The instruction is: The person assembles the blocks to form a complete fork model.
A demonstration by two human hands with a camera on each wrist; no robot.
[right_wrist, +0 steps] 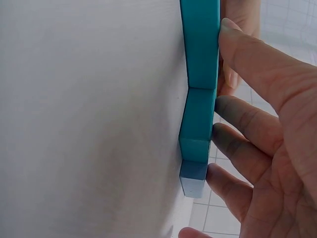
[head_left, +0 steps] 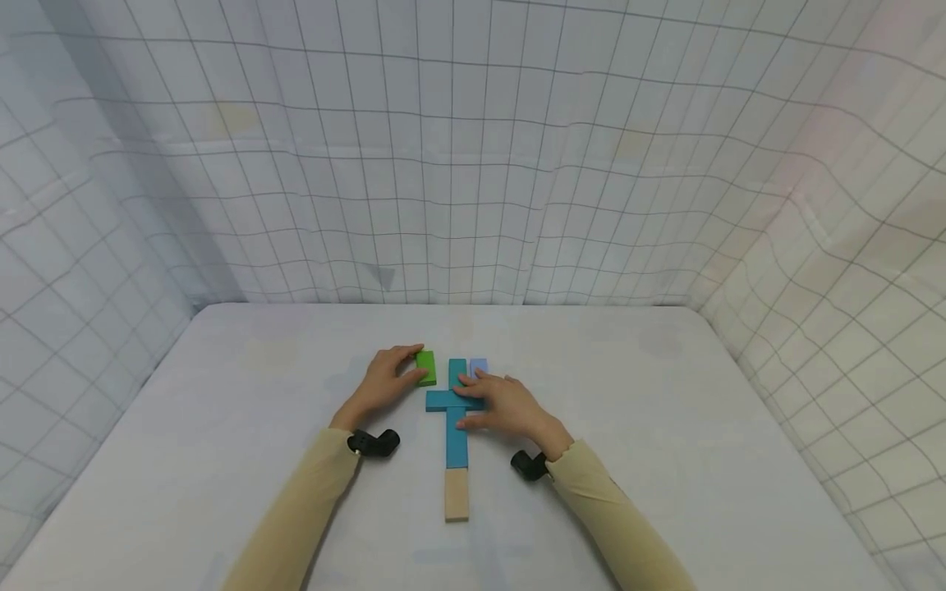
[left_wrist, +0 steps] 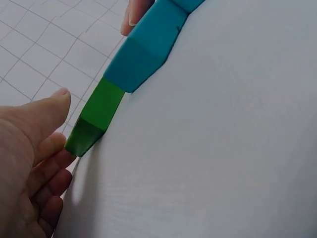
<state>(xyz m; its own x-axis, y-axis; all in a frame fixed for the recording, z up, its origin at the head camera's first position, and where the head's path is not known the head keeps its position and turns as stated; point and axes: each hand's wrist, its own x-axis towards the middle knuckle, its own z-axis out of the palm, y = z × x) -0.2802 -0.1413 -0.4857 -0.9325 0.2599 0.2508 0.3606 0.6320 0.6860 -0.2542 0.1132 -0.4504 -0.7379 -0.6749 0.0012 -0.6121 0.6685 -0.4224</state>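
Flat rectangular blocks lie on the white table. In the head view, a teal crossbar block [head_left: 438,401] crosses between a short upper teal block [head_left: 457,367] and a long lower teal block [head_left: 456,447]. A green block [head_left: 426,361] lies to their upper left and a pale blue block [head_left: 479,364] to their upper right. My left hand [head_left: 383,379] is at the green block's left side, its thumb raised just off it in the left wrist view. My right hand [head_left: 510,406] rests extended fingertips on top of the teal blocks, partly covering the crossbar and pale blue block.
A bare wood block [head_left: 456,497] lies end to end with the lower teal block, nearest my body. Grid-patterned white cloth [head_left: 473,164] hangs behind the table and along both sides. Black wrist cameras [head_left: 377,443] sit on both wrists.
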